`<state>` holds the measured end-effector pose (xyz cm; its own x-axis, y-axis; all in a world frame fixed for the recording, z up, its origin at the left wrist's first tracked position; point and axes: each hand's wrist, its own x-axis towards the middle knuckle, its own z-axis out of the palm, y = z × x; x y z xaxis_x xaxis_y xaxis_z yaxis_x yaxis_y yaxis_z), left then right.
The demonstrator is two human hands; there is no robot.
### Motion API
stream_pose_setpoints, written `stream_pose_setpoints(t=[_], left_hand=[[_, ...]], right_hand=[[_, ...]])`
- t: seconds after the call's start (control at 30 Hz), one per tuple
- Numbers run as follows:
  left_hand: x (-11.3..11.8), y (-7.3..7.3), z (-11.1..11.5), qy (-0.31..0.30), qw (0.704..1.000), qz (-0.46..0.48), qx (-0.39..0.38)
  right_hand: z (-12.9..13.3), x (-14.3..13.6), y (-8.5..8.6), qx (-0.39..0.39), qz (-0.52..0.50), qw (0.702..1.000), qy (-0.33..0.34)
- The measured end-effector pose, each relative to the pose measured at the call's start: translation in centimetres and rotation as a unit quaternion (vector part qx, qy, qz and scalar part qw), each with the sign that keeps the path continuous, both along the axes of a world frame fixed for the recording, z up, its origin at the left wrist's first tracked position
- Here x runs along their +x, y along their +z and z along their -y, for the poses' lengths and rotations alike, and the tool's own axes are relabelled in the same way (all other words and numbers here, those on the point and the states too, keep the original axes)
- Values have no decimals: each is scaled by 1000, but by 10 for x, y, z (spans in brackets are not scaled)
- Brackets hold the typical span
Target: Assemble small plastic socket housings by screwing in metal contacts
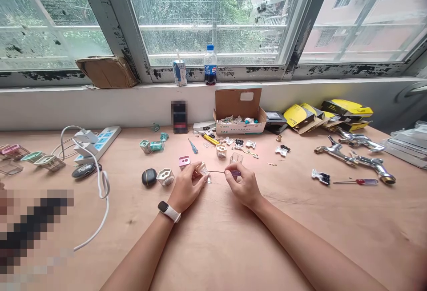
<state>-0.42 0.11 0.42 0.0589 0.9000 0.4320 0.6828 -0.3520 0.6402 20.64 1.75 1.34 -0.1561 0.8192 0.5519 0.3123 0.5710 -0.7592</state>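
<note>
My left hand (186, 186), with a watch on its wrist, is closed around a small clear plastic case with a beige top (202, 169). In my right hand (245, 185) is a screwdriver (236, 173) with a purple handle; its thin shaft points left and the tip reaches the case. A small whitish piece (209, 179) lies just under the tip; its kind is too small to tell. A pink-topped case (184, 162) and a white-topped case (165, 176) stand left of my left hand. Behind my right hand is a clear plastic cover (236, 158).
An open cardboard box (240, 127) of small parts stands against the wall. Chrome faucets (373, 166) and a second screwdriver (362, 182) lie at right. At left are a power strip (103, 142), a white cable (107, 211) and a black earbud case (149, 177).
</note>
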Motion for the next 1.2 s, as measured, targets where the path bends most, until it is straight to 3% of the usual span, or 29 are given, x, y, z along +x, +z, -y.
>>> stream_pose_setpoints(t=[0.43,0.67,0.9,1.1,1.2], left_hand=[[0,3,0,30,999,42,-15],[-2,1,-1,41,998,47,-6],[2,7,3,21,998,54,4],[5,13,5,-5,997,71,-13],[6,15,6,-15,991,126,-47]], right_hand=[[-3,0,-2,-21,58,998,12],[-2,-1,-5,-20,180,982,56],[0,-2,-2,-32,293,954,59],[-2,-2,-7,-3,237,971,43],[-1,-3,-9,12,221,974,41]])
